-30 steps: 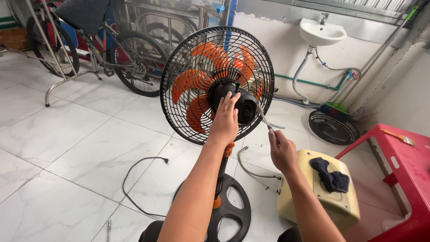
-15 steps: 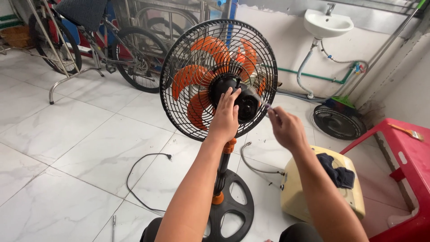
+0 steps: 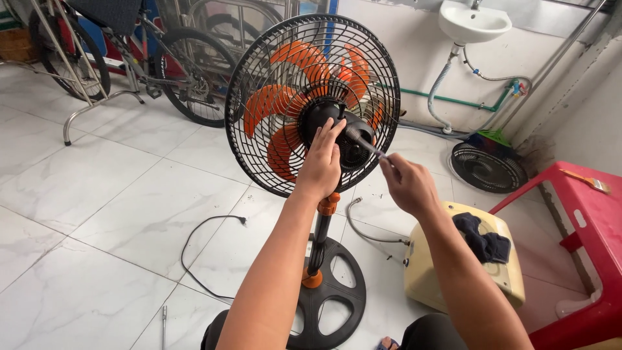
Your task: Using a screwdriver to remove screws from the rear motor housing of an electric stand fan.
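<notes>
Fan (image 3: 291,110) stands upright on white tile floor (image 3: 97,194), black wire guard, orange blades (image 3: 275,107), black round base (image 3: 334,291), orange collar on pole. Left hand (image 3: 321,162) rests flat against back of black motor housing (image 3: 343,133), fingers spread over it, bracing rather than clenched. Right hand (image 3: 405,185) pinches thin metal tool, looks like a screwdriver (image 3: 364,144), between thumb and fingers; tip meets motor housing just beside left hand's fingertips. Whether tip sits in a screw, cannot tell. Fan is centre frame, directly ahead of person, pole between their arms.

Cream-coloured appliance casing (image 3: 453,272) lies on floor right of base, dark cloth (image 3: 483,240) on top, grey hose running from it. Red plastic stool (image 3: 583,246) at far right, small brush on it. Spare black fan guard (image 3: 487,168) leans on floor near wall, under white sink (image 3: 475,23). Bicycle (image 3: 175,71) parked behind at left. Black power cord (image 3: 201,253) trails loose on tiles left of base.
</notes>
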